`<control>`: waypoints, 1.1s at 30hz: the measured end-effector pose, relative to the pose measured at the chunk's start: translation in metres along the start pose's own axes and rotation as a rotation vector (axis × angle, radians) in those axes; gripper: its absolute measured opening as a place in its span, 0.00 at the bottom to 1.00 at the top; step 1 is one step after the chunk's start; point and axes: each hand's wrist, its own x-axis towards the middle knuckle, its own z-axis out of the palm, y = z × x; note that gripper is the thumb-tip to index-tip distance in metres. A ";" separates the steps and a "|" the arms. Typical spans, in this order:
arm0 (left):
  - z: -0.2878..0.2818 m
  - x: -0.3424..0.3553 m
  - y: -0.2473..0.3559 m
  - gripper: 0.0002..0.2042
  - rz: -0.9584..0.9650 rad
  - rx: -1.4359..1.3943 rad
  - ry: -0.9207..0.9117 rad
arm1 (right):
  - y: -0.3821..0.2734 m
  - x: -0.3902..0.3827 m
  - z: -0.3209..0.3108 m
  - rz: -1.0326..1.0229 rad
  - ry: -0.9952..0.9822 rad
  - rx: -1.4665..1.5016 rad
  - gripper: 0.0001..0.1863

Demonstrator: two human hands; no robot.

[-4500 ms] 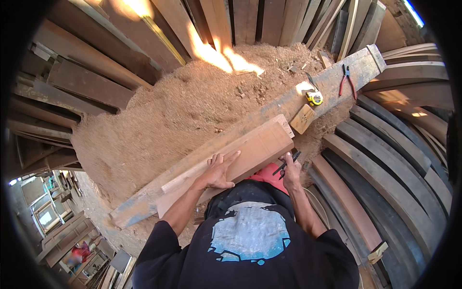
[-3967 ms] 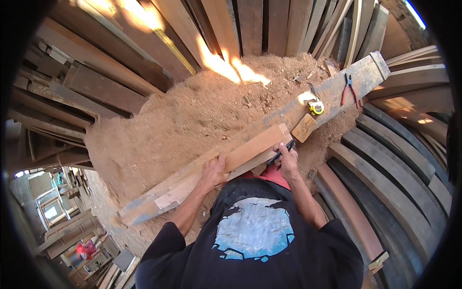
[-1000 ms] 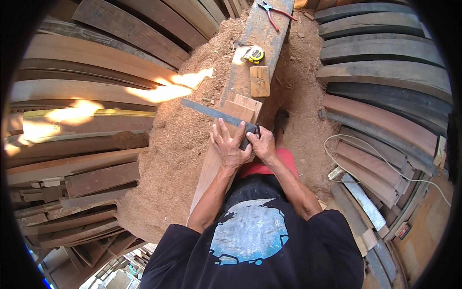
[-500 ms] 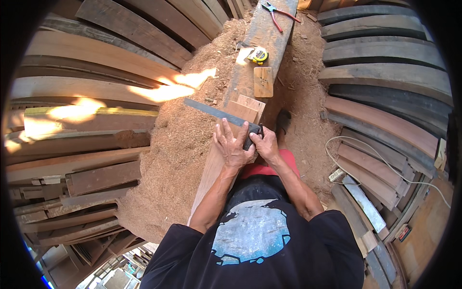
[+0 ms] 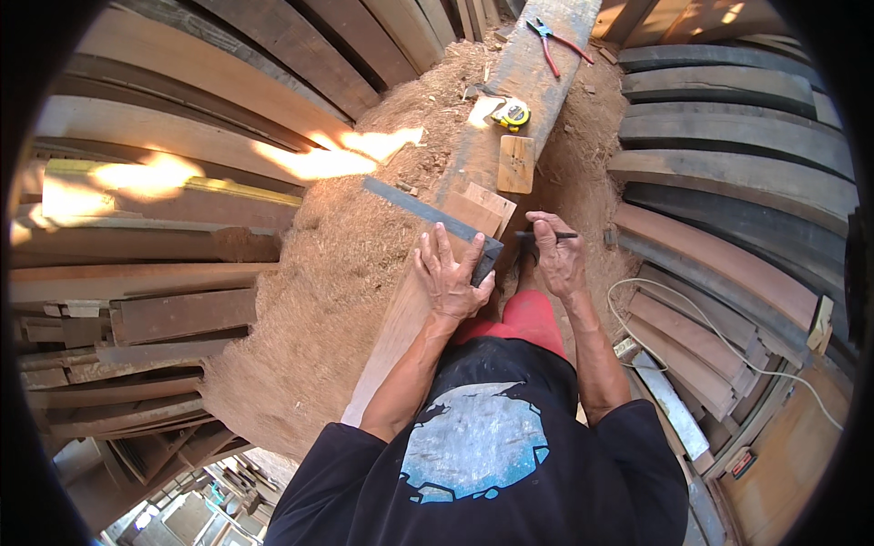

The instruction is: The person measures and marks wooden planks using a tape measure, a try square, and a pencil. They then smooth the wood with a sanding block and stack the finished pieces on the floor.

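Observation:
A metal try square (image 5: pixel 414 204) lies across a long wooden board (image 5: pixel 405 314). My left hand (image 5: pixel 452 280) presses on the board with its fingers spread, the index finger on the square and the thumb against its dark stock, holding it in place. Off the board's right side, my right hand (image 5: pixel 557 259) is raised and closed around a slim, dark, pencil-like tool (image 5: pixel 564 236). The tool's tip points left, apart from the square. Short wood pieces (image 5: pixel 482 207) sit at the board's far end.
On the worn bench plank (image 5: pixel 473 159) lie a small wooden block (image 5: pixel 516 164), a yellow tape measure (image 5: pixel 512 115) and red-handled pliers (image 5: pixel 551 45). Stacked planks (image 5: pixel 719 168) line both sides. Wood shavings (image 5: pixel 309 318) heap at left. A pale cable (image 5: pixel 701 305) curves at right.
My right hand has drawn away from the square toward the right, taking the dark pencil-like tool with it. My left hand stays on the square. The whole view has shifted slightly.

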 end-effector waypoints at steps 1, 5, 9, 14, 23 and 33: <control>-0.001 0.000 0.000 0.40 -0.004 0.002 -0.002 | -0.005 0.003 0.002 0.032 -0.080 -0.003 0.17; -0.003 0.001 0.001 0.40 -0.022 0.000 -0.005 | -0.007 0.012 0.024 -0.044 -0.243 -0.015 0.14; -0.003 0.001 0.001 0.39 -0.037 -0.008 0.012 | -0.012 0.027 0.052 -0.081 -0.374 0.014 0.16; -0.006 0.002 0.001 0.38 -0.076 -0.035 -0.049 | -0.007 0.046 0.073 -0.157 -0.546 -0.077 0.16; 0.000 0.000 0.001 0.38 -0.061 -0.077 0.012 | -0.025 0.050 0.020 -0.179 -0.706 -0.333 0.11; -0.001 0.001 0.001 0.38 -0.042 -0.078 0.022 | -0.006 0.028 -0.004 -0.189 -0.610 -0.402 0.10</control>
